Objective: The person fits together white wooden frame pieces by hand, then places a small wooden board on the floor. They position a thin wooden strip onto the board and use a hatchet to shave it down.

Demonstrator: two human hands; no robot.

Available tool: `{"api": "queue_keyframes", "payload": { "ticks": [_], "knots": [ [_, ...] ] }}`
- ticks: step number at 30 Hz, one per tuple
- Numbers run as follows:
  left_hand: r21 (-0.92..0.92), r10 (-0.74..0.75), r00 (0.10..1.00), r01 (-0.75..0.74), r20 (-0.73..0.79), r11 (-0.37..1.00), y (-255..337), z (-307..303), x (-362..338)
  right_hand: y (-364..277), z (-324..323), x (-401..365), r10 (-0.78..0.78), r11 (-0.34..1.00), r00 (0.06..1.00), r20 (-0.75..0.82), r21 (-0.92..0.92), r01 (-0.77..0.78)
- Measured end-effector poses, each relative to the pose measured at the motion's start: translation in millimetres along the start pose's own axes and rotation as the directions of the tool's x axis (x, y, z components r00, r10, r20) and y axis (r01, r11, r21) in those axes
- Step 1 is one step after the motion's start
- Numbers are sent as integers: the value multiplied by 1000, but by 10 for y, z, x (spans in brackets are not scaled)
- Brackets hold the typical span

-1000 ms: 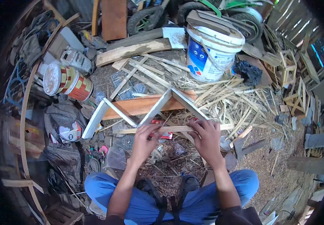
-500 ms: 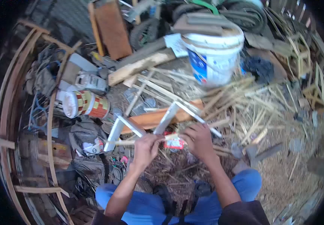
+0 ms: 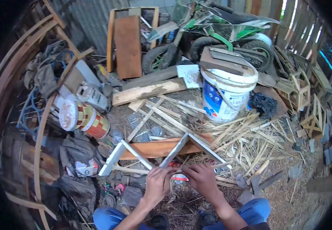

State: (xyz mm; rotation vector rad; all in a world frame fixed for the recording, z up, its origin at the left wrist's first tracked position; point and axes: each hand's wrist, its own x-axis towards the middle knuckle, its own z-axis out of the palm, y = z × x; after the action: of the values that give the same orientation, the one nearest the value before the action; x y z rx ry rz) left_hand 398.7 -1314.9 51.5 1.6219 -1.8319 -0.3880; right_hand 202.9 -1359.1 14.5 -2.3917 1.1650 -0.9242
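Note:
A thin wooden strip (image 3: 132, 170) runs crosswise in front of me, its ends showing past both hands. My left hand (image 3: 159, 183) is closed round it with thumb and fingers pinched. Close beside it, my right hand (image 3: 201, 177) grips the same strip, fingers curled. Just beyond my hands stands a pale zigzag of joined wooden slats (image 3: 175, 150), with two peaks; the strip overlaps its lower ends in this view. Behind the slats lies an orange-brown board (image 3: 150, 150). A red and white packet (image 3: 180, 177) shows on the ground below, partly hidden by my fingers.
A white bucket (image 3: 227, 94) with boards on its lid stands ahead, a green motorbike (image 3: 227, 28) behind it. Thin wood offcuts (image 3: 246, 142) litter the ground at right. A tipped paint pail (image 3: 83, 119) and long curved timbers (image 3: 39, 149) lie at left.
The view has tilted up, showing more of the motorbike and back wall. My hands still grip the strip and sit lower in view, with my right hand closer to the left one.

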Motion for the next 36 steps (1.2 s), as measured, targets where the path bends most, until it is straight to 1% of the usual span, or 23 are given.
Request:
{"api": "queue_keyframes", "payload": {
  "ticks": [3, 4, 6, 8, 9, 10, 12, 13, 14, 16, 17, 18, 20, 22, 24, 26, 27, 28, 30, 32, 34, 35, 36],
  "knots": [
    [-244, 198, 978, -209, -66, 947, -123, 179, 93, -86, -81, -41, 113, 989, 992, -54, -92, -117],
    [-279, 229, 973, -221, -6, 934, -220, 294, 65, -91, -105, -84, 167, 977, 985, -52, -126, -172],
    [-391, 205, 978, -181, 21, 903, -246, 456, 34, -76, -104, -257, 252, 953, 965, -76, -155, -261],
    [-619, 193, 981, -149, 4, 771, -112, 428, 52, -81, -254, -520, 382, 884, 923, -38, -275, -377],
    [-688, 133, 986, -29, 98, 725, -146, 419, 64, -65, -338, -585, 446, 858, 895, -12, -278, -431],
    [-698, 129, 984, -9, 120, 716, -167, 399, 125, -51, -373, -671, 529, 823, 848, -31, -226, -522],
    [-496, 269, 962, -209, 52, 843, -160, 399, 258, -129, -435, -740, 623, 774, 776, -95, -65, -630],
    [-405, 234, 967, -174, 102, 898, -113, 419, 240, -222, -499, -710, 606, 789, 792, -78, -73, -611],
    [-407, 242, 963, -176, 117, 896, -165, 458, 198, -281, -462, -712, 619, 778, 781, -85, -67, -624],
    [-322, 367, 864, -257, 346, 911, -279, 630, 120, -382, -420, -700, 569, 801, 814, -117, -145, -581],
    [-300, 379, 865, -285, 329, 910, -306, 674, 124, -457, -412, -646, 643, 744, 756, -122, -134, -655],
    [-317, 417, 847, -316, 329, 894, -323, 680, 173, -508, -398, -585, 651, 730, 742, -160, -138, -669],
    [-303, 368, 883, -280, 292, 911, -328, 699, 334, -561, -409, -442, 475, 821, 840, -261, -211, -530],
    [-335, 379, 920, -330, 94, 883, -255, 667, 442, -567, -395, -347, 522, 795, 801, -292, -172, -581],
    [-275, 400, 915, -369, 61, 888, -216, 526, 475, -582, -417, -355, 569, 778, 764, -305, -102, -620],
    [-265, 404, 910, -368, 94, 891, -266, 547, 370, -565, -463, -400, 460, 826, 865, -200, -261, -499],
    [-249, 401, 908, -362, 125, 898, -311, 557, 291, -573, -460, -462, 472, 805, 871, -137, -336, -489],
    [-241, 398, 908, -360, 132, 901, -347, 588, 230, -564, -458, -549, 475, 808, 870, -135, -326, -491],
    [-262, 379, 907, -327, 183, 908, -323, 698, 175, -479, -534, -762, 375, 766, 926, -48, -547, -339],
    [-269, 363, 913, -308, 188, 913, -209, 822, 126, -415, -717, -1013, 402, 764, 916, -3, -549, -337],
    [-269, 416, 896, -367, 154, 890, -37, 882, 59, -371, -897, -1300, 460, 710, 888, -25, -590, -384],
    [-282, 374, 887, -298, 271, 912, 40, 904, 22, -324, -963, -1459, 456, 692, 886, -83, -593, -411],
    [-279, 362, 883, -282, 299, 918, 82, 983, -37, -284, -1030, -1622, 477, 695, 876, -70, -580, -425]
  ]
}}
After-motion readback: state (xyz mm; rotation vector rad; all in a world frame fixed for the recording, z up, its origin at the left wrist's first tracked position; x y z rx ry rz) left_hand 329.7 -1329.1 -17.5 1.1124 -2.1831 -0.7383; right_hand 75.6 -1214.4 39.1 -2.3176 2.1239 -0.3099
